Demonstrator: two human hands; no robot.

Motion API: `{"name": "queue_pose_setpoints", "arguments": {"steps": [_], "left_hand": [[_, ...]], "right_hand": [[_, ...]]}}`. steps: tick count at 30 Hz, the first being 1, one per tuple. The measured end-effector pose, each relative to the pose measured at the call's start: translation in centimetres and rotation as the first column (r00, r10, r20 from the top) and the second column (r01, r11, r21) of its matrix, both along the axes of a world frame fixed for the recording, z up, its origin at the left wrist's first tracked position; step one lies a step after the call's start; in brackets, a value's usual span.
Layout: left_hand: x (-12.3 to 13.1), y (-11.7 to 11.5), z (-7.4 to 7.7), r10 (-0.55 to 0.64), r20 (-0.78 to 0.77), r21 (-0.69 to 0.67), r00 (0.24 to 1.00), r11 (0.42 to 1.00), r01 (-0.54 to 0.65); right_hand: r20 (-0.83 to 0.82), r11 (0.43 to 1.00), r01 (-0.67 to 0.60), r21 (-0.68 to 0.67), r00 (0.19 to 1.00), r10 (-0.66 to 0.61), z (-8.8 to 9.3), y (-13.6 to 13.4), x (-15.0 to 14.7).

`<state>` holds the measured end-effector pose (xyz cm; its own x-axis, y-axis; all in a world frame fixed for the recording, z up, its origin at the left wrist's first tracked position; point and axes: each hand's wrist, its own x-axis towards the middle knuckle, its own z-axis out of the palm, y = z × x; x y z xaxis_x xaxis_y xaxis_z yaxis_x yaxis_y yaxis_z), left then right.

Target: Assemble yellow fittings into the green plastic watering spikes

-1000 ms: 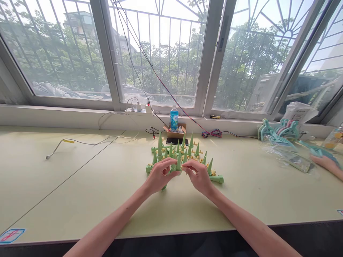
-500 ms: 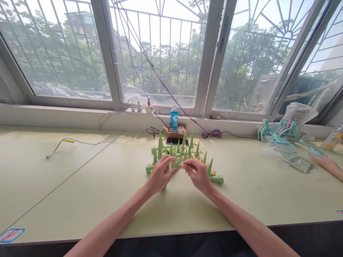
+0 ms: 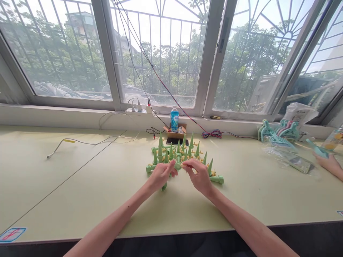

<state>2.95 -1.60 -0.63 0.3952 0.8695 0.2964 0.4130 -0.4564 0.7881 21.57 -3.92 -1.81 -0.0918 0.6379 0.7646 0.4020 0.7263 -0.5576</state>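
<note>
A cluster of green cone-shaped plastic spikes [image 3: 184, 151] with small yellow parts stands on the pale table [image 3: 80, 185]. My left hand [image 3: 160, 175] is closed around one green spike [image 3: 177, 165] at the cluster's near edge. My right hand [image 3: 197, 175] pinches a small yellowish piece at that spike's side, fingertips nearly meeting the left hand's. Another green piece [image 3: 163, 186] pokes out under my left hand.
A blue bottle [image 3: 174, 118] and a small cardboard box [image 3: 175, 133] stand behind the cluster. Cables [image 3: 80, 142] trail across the left of the table. At right lie teal plastic hangers [image 3: 278, 134], clear bags and another person's hand [image 3: 329, 163].
My left fingers have curled tighter and lower around the green spike. The other person's hand at right has shifted slightly, with a teal piece lifted.
</note>
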Motion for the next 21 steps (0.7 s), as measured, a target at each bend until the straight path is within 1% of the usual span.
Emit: {"name": "queue_pose_setpoints", "arguments": {"steps": [5, 8, 15, 21], "left_hand": [[0.0, -0.1, 0.3, -0.035, 0.017, -0.047, 0.999, 0.998, 0.036], [0.0, -0.4, 0.7, -0.050, 0.004, -0.050, 0.999, 0.997, 0.050], [-0.2, -0.5, 1.0, -0.072, -0.021, 0.038, 0.997, 0.997, 0.073], [-0.4, -0.8, 1.1, -0.041, -0.035, 0.104, 0.999, 0.994, 0.045]], "right_hand": [[0.014, 1.000, -0.002, 0.022, 1.000, 0.002, -0.2, 0.1, 0.1], [0.007, 1.000, -0.001, 0.022, 1.000, 0.000, -0.2, 0.1, 0.2], [-0.020, 1.000, 0.002, -0.017, 1.000, -0.002, 0.0, -0.2, 0.2], [-0.070, 0.995, -0.032, -0.095, 0.997, 0.025, -0.1, -0.2, 0.1]]}}
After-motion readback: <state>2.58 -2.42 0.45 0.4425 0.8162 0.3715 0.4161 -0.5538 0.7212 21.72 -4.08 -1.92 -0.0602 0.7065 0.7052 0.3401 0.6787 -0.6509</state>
